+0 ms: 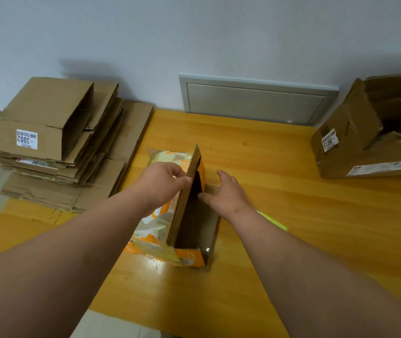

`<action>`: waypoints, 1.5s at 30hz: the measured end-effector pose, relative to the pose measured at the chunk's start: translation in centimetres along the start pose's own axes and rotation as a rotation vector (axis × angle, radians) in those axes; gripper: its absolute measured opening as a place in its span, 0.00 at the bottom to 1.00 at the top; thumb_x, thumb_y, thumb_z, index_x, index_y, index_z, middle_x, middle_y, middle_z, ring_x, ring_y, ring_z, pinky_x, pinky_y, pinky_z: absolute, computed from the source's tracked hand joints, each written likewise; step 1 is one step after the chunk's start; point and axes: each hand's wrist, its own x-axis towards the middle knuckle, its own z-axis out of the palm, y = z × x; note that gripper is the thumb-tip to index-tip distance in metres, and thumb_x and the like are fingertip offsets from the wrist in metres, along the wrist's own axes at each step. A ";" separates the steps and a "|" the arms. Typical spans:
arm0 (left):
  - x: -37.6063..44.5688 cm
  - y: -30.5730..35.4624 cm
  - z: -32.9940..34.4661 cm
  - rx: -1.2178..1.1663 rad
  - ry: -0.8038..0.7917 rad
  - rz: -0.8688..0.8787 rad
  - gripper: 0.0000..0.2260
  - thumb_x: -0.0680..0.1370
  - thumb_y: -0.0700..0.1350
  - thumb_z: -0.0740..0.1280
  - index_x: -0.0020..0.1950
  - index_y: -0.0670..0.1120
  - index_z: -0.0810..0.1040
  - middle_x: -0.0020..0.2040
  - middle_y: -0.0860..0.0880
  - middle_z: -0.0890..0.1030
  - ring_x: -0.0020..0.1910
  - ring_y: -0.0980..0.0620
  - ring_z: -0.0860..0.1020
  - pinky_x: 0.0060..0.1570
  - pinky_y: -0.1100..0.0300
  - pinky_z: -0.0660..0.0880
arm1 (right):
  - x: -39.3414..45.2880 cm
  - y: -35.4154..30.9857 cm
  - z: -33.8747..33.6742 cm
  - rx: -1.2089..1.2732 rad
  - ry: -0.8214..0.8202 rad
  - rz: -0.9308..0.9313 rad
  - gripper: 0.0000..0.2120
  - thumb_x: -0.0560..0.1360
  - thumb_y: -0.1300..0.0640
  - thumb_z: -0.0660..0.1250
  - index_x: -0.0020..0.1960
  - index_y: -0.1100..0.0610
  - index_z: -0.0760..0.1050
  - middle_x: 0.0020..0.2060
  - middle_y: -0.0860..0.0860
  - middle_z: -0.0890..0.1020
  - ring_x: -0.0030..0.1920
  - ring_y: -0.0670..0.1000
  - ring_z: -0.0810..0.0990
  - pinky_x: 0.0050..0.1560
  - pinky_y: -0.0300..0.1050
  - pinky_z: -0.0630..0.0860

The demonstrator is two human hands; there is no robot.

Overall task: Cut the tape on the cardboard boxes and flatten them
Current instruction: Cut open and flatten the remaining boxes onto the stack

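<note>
An orange and white printed cardboard box point(163, 228) with glossy tape lies half collapsed in the middle of the wooden table point(280, 215). One brown flap of the box stands upright. My left hand point(163, 184) pinches the top edge of that flap with thumb and fingers. My right hand point(226, 191) lies with straight fingers on the flat brown panel to the flap's right. A yellow-green tool point(274, 220) lies on the table, partly hidden under my right forearm.
A stack of flattened brown boxes point(58, 142) sits at the table's back left, labelled 3002 on top. A torn, still bulky brown box point(370, 137) stands at the back right. A grey wall panel point(255, 101) is behind the table.
</note>
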 end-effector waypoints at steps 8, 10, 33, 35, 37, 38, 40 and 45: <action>1.6 0.1 0.6 0.044 -0.016 -0.014 0.05 0.78 0.49 0.70 0.47 0.48 0.82 0.48 0.48 0.81 0.48 0.50 0.78 0.46 0.56 0.77 | 3.3 0.0 0.4 0.050 -0.113 0.059 0.17 0.81 0.43 0.58 0.66 0.48 0.73 0.59 0.55 0.79 0.62 0.60 0.75 0.60 0.50 0.73; 2.2 0.2 0.8 0.034 -0.019 -0.019 0.05 0.78 0.48 0.70 0.47 0.48 0.82 0.50 0.48 0.81 0.51 0.50 0.78 0.48 0.56 0.76 | 4.1 0.5 -0.5 0.148 -0.053 0.131 0.16 0.84 0.50 0.54 0.64 0.56 0.74 0.60 0.57 0.78 0.63 0.61 0.75 0.57 0.47 0.71; 4.4 -11.2 3.4 0.880 -0.184 0.308 0.33 0.74 0.68 0.32 0.74 0.57 0.27 0.75 0.55 0.26 0.75 0.51 0.28 0.75 0.50 0.38 | -0.1 -1.4 5.1 -0.506 0.088 -0.396 0.33 0.82 0.44 0.50 0.80 0.54 0.40 0.78 0.52 0.34 0.78 0.52 0.32 0.76 0.51 0.33; 4.5 -12.3 3.9 0.921 -0.201 0.315 0.31 0.75 0.66 0.32 0.74 0.55 0.26 0.74 0.53 0.25 0.73 0.51 0.26 0.75 0.50 0.36 | 0.0 0.5 6.8 -0.634 -0.035 -0.310 0.35 0.81 0.38 0.44 0.80 0.54 0.35 0.76 0.52 0.30 0.76 0.52 0.28 0.76 0.54 0.31; 4.5 -13.8 4.8 0.969 -0.232 0.293 0.29 0.80 0.63 0.37 0.74 0.53 0.26 0.76 0.51 0.27 0.73 0.51 0.27 0.76 0.49 0.36 | 0.2 2.4 7.8 -0.720 -0.103 -0.275 0.36 0.80 0.34 0.40 0.78 0.53 0.31 0.75 0.52 0.26 0.74 0.52 0.24 0.75 0.55 0.30; 4.5 -14.3 5.1 0.964 -0.237 0.286 0.28 0.81 0.62 0.38 0.74 0.52 0.26 0.77 0.51 0.28 0.74 0.50 0.27 0.76 0.48 0.35 | 0.3 3.0 8.1 -0.751 -0.104 -0.282 0.37 0.79 0.33 0.38 0.77 0.53 0.29 0.74 0.52 0.25 0.73 0.51 0.23 0.74 0.56 0.29; 4.6 -14.6 5.1 0.929 -0.209 0.320 0.30 0.80 0.61 0.36 0.77 0.51 0.30 0.79 0.50 0.32 0.76 0.49 0.30 0.76 0.47 0.35 | 0.4 3.4 8.4 -0.768 -0.089 -0.293 0.36 0.78 0.32 0.35 0.75 0.52 0.26 0.73 0.52 0.23 0.72 0.51 0.21 0.74 0.56 0.28; 5.2 -14.7 4.8 0.833 -0.178 0.447 0.34 0.79 0.64 0.35 0.80 0.47 0.37 0.79 0.47 0.34 0.78 0.48 0.33 0.77 0.50 0.35 | 0.2 2.7 8.1 -0.752 -0.118 -0.270 0.37 0.78 0.33 0.38 0.78 0.52 0.30 0.75 0.53 0.27 0.75 0.52 0.25 0.76 0.58 0.33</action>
